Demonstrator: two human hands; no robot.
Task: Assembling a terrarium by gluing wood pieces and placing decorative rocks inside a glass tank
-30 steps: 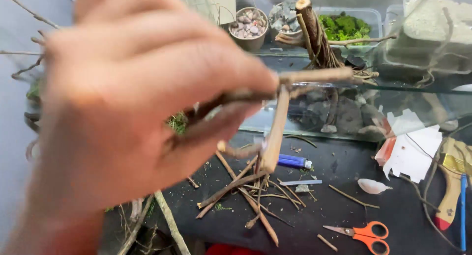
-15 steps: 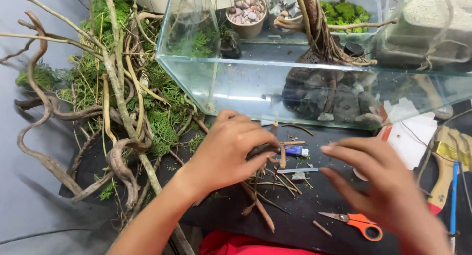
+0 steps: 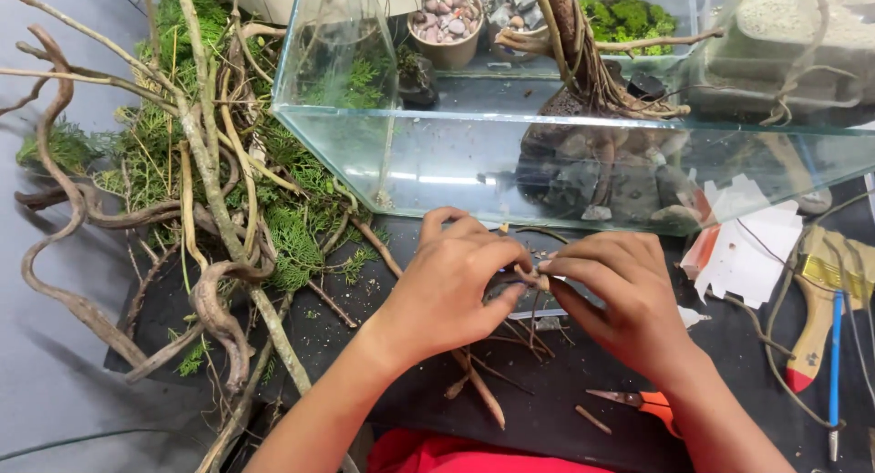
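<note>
My left hand [image 3: 456, 286] and my right hand [image 3: 615, 295] meet over a loose pile of thin brown twigs [image 3: 483, 391] on the black mat [image 3: 365, 318]. Both pinch the same small twig piece [image 3: 533, 277] between thumb and fingertips, just in front of the glass tank [image 3: 437, 163]. Inside the tank a driftwood trunk [image 3: 574, 35] with hanging roots stands on dark rocks [image 3: 629, 186]. What lies directly under my palms is hidden.
Long twisted branches [image 3: 210, 245] with green fern sprigs [image 3: 292, 241] cover the left of the mat. Orange-handled scissors [image 3: 643, 402] lie at the lower right, a paintbrush [image 3: 811, 327] and white paper scraps [image 3: 743, 250] further right. A pot of pebbles [image 3: 447, 22] and a moss tub [image 3: 638, 13] stand behind the tank.
My left hand dropped from close to the camera down to the twig pile. My right hand came in from the right, and both now pinch one small twig piece.
</note>
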